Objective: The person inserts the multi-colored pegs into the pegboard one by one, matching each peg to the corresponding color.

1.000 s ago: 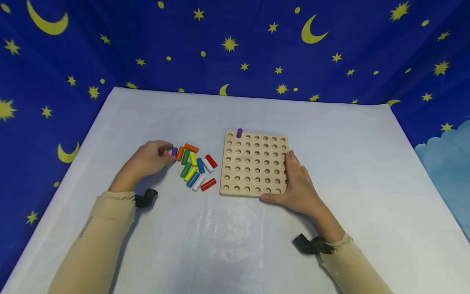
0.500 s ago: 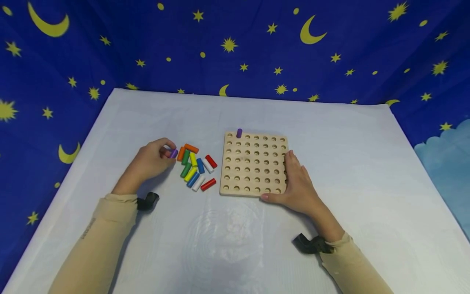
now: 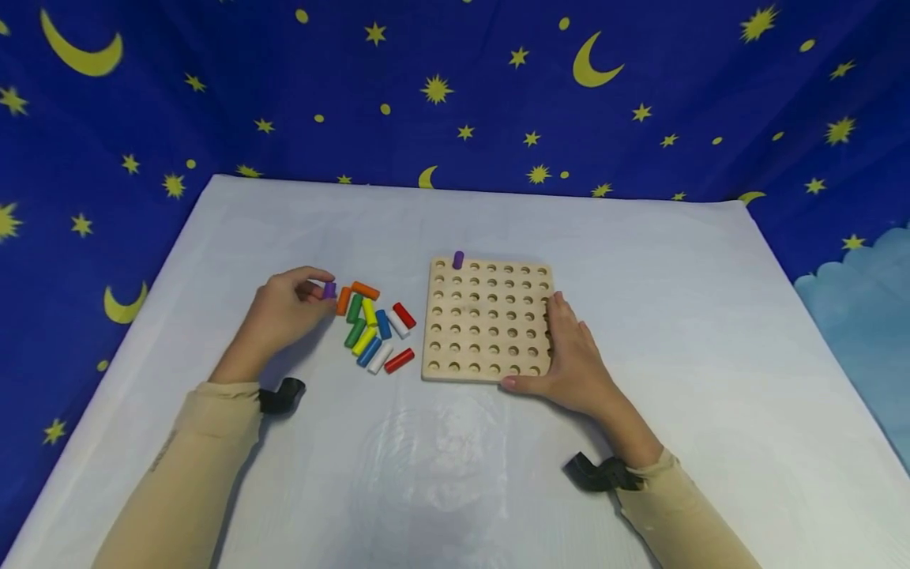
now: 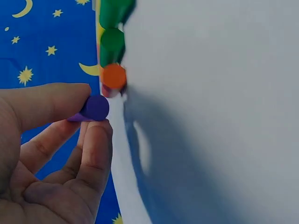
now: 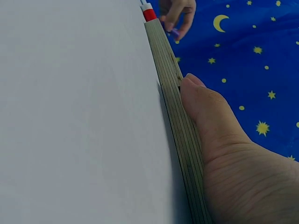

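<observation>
Blue cloth (image 3: 455, 95) printed with yellow moons and stars hangs behind and to both sides of a table (image 3: 455, 458) covered in pale white sheeting. We work at its middle. Our left hand (image 3: 284, 312) sits left of centre, thumb and fingers curled to pinch a purple peg (image 3: 329, 290); the left wrist view shows the purple peg (image 4: 95, 108) clamped between thumb above and a fingertip below, its round end facing out. Just right of that hand lies a loose pile of pegs (image 3: 373, 328), orange, green, yellow, blue, white and red, lying flat on the sheet and touching one another. Right of the pile sits a square wooden pegboard (image 3: 486, 320) with rows of round holes. One second purple peg (image 3: 458, 259) stands upright in a hole of the far row, near the far left corner. Our right hand (image 3: 576, 359) rests against the board's right edge, fingers straight along it and the thumb at the near right corner; the right wrist view shows the thumb (image 5: 205, 107) pressed flat against the layered edge of the board (image 5: 180, 135).
</observation>
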`<state>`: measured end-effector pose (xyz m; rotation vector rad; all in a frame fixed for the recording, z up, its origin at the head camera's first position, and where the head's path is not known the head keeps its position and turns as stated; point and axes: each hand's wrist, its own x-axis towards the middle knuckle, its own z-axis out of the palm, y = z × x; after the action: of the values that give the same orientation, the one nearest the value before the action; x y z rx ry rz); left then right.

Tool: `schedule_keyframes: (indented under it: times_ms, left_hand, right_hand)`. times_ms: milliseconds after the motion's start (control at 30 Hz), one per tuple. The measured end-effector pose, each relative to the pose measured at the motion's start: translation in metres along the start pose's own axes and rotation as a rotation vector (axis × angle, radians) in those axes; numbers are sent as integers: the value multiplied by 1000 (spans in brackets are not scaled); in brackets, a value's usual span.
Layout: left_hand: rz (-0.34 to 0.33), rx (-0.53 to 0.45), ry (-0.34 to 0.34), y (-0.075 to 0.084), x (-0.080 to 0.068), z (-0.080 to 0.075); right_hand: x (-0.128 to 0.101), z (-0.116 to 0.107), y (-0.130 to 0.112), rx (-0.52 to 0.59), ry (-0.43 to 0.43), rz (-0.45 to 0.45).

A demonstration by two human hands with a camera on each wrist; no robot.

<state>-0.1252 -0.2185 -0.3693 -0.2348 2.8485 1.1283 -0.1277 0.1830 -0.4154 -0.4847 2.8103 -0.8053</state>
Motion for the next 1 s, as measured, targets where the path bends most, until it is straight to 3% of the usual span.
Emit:
schedule_keyframes:
  times_ms: [167, 467, 767, 1000]
  left_hand:
    - [21, -72, -8, 11, 4, 2]
    - [142, -153, 33, 48, 23, 22]
    - [167, -187, -16, 82, 50, 48]
    - [167, -163, -45, 96, 64, 64]
  right_hand:
    - [0, -1, 0, -1, 0, 5]
    - [-1, -2, 2, 2, 5, 5]
    - [-1, -1, 3, -12, 11, -2]
    - [0, 1, 2, -4, 14, -12]
